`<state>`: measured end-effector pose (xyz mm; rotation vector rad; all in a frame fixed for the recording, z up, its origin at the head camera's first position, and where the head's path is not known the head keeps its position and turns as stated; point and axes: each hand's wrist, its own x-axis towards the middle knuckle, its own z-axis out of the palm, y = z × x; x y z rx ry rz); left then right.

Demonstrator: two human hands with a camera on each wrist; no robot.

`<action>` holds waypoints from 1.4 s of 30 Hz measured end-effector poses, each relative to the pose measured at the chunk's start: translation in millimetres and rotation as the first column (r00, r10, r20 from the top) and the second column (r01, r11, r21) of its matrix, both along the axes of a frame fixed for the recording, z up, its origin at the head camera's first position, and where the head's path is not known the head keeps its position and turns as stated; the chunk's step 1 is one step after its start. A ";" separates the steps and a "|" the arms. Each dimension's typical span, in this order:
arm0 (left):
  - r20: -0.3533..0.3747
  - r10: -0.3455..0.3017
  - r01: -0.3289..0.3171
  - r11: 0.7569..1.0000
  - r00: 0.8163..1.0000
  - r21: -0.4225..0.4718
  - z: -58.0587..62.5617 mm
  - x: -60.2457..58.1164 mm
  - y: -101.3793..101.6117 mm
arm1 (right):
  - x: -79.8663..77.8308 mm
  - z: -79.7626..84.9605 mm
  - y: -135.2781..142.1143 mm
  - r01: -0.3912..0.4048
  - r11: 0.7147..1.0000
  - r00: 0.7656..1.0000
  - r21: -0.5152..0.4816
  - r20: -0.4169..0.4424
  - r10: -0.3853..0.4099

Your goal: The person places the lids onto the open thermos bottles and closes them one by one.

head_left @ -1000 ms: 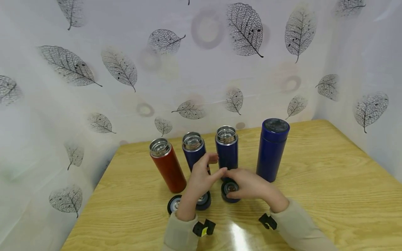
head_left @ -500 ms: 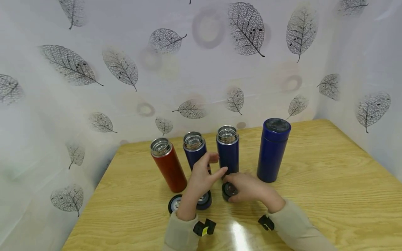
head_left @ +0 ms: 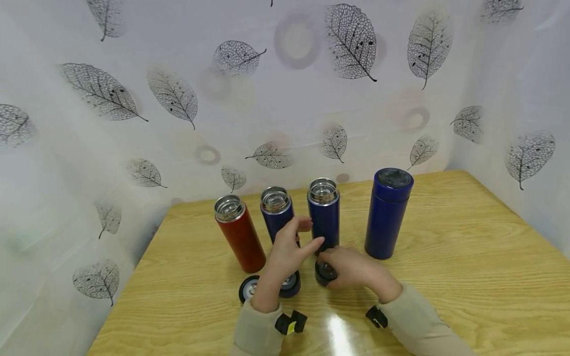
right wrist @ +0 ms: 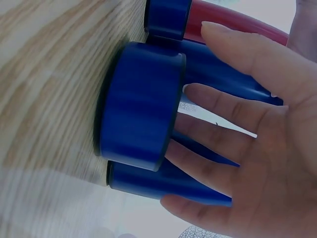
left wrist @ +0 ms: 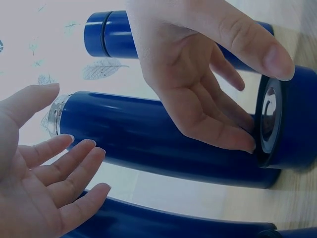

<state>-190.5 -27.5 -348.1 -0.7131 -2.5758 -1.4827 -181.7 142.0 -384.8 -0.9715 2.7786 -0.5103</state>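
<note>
A blue flask lid (head_left: 320, 278) lies upturned on the table in front of an uncapped blue flask (head_left: 325, 217). My right hand (head_left: 352, 269) reaches over it. In the right wrist view the fingertips come right to the rim of the lid (right wrist: 141, 106), while the thumb is held apart above. The left wrist view shows the lid's silver inside (left wrist: 270, 119) facing those fingers. My left hand (head_left: 287, 249), fingers spread and holding nothing, hovers before another uncapped blue flask (head_left: 277, 222). Its wrist covers part of a second upturned lid (head_left: 291, 287).
An uncapped red flask (head_left: 242, 242) stands at the left of the row. A third upturned lid (head_left: 246, 289) lies in front of it. On the right stands a capped blue flask (head_left: 386, 222). Behind the wooden table (head_left: 463, 277) hangs a leaf-patterned sheet (head_left: 285, 109).
My right hand has lowered slightly and closed in around the lid, its fingers now at the rim. The left hand has stayed almost still.
</note>
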 end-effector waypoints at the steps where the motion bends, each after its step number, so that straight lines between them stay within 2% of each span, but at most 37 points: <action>1: -0.001 -0.001 0.001 1.000 1.000 -0.001 -0.2 0.0 0.1 | 0.2 0.5 -0.2 0.000 1.000 1.000 0.003 0.000 0.000; 12: 0.006 -0.006 0.006 1.000 1.000 -0.004 0.2 2.0 0.8 | 0.8 2.8 -4.7 0.041 0.998 0.998 0.041 0.050 -0.043; 20: 0.019 -0.006 0.007 1.000 1.000 -0.010 0.9 2.8 1.5 | -0.4 0.1 -6.4 0.040 0.998 0.999 0.043 0.035 -0.042; 26: 0.015 -0.011 0.011 1.000 1.000 -0.008 1.3 3.0 1.6 | 1.1 0.9 -6.7 0.035 0.998 0.996 0.052 0.079 -0.039; 35: 0.009 -0.008 0.008 1.000 1.000 -0.011 1.8 2.6 0.3 | 3.7 0.7 -6.3 0.074 0.994 0.994 0.083 0.080 -0.081; 42: 0.021 -0.010 0.010 1.000 1.000 -0.023 2.7 4.5 1.0 | 2.1 -1.7 -5.0 0.086 0.992 0.987 0.097 0.127 -0.098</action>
